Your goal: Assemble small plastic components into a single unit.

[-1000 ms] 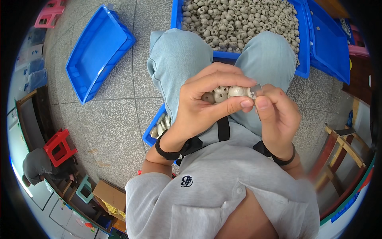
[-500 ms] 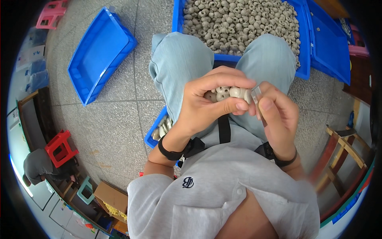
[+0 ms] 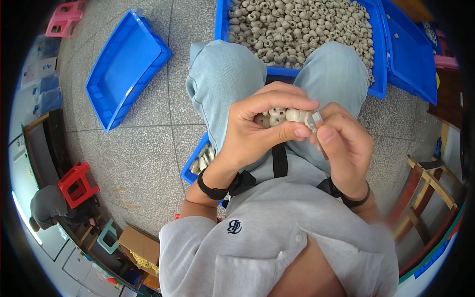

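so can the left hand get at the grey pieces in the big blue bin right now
Probably not freely: the left hand is curled around several grey pieces, though the gap between the knees toward the bin looks open.

One blade (image 3: 317, 119), two wristbands (image 3: 210, 191)

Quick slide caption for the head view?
Left-hand grip cups small grey pieces, some with holes; right-hand grip holds a thin metallic strip at one piece's end.

Lt side: red stool (image 3: 74, 173), cardbd box (image 3: 139, 241) (w/ yellow stuff (image 3: 142, 261)).
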### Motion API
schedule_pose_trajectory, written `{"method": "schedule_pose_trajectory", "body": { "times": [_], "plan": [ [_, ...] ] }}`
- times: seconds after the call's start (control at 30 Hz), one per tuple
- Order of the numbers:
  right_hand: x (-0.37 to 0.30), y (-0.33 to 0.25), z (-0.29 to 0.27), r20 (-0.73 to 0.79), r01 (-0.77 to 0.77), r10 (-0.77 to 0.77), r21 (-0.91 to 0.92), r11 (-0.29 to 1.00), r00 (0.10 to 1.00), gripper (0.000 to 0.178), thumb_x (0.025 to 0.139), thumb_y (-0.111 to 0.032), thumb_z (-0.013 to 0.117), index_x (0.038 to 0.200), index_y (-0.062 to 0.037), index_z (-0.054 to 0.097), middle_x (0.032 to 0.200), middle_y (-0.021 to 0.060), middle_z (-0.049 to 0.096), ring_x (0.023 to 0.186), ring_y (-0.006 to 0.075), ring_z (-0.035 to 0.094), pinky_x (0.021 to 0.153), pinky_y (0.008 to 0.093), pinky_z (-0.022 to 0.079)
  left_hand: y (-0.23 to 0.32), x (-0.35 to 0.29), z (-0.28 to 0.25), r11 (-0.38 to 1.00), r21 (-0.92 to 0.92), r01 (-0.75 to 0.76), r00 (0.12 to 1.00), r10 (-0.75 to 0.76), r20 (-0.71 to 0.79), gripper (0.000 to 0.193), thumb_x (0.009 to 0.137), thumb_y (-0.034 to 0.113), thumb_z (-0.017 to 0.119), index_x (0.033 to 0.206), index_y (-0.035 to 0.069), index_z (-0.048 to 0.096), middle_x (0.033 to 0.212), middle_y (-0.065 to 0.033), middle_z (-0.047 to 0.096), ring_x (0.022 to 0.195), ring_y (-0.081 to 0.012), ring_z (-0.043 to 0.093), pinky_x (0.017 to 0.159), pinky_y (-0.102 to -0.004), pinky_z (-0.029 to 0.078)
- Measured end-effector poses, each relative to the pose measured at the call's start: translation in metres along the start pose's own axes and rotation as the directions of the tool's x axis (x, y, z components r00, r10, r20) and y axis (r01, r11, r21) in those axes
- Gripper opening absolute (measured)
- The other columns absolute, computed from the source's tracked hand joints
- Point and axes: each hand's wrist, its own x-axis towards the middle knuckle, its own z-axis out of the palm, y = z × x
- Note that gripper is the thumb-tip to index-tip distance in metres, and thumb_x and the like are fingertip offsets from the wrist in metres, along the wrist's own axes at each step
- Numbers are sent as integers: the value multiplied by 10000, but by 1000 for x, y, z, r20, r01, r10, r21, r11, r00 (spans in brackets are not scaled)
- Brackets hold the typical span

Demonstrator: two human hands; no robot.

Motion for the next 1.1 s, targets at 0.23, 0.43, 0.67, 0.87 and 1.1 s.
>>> {"method": "schedule_pose_trajectory", "body": {
  "times": [0.23,0.43,0.67,0.87,1.1],
  "plan": [
    [-1,-1,2,-34,8,-10,-35,999,999,119,843,-39,505,758,41,529,713,69,525,604,102,469,532,208,367,1,-1,0,1000,-11,16,1000,-16,-8,285,661,22,704,937,11,632,941,-87,570,850,-143,537,745,-243,422],
    [0,0,3,-28,65,-70,-140,988,997,91,827,-21,517,766,43,538,716,79,538,615,115,494,541,211,392,0,0,-1,993,97,-69,998,69,6,286,663,28,704,939,12,631,941,-87,572,847,-140,538,737,-245,425],
    [0,1,2,-12,48,-48,22,999,999,118,852,-45,492,778,37,533,757,77,536,616,95,483,537,201,382,1,-3,-1,998,-53,18,1000,-18,-2,287,667,27,702,943,0,625,948,-96,571,842,-145,547,730,-249,433],
    [0,2,0,41,0,-7,170,985,999,164,877,-90,466,786,28,536,779,59,519,598,58,443,519,181,344,-7,-2,-1,980,-197,-5,999,14,43,307,696,76,686,973,-18,592,972,-140,555,792,-161,569,652,-244,482],
    [1,-1,-1,51,-21,13,161,987,999,156,864,-69,476,768,31,546,761,51,501,588,56,434,514,180,336,-6,-3,0,992,-127,11,999,-5,47,372,714,239,699,988,20,573,969,-173,554,848,-184,555,701,-277,467]
  ]
}}
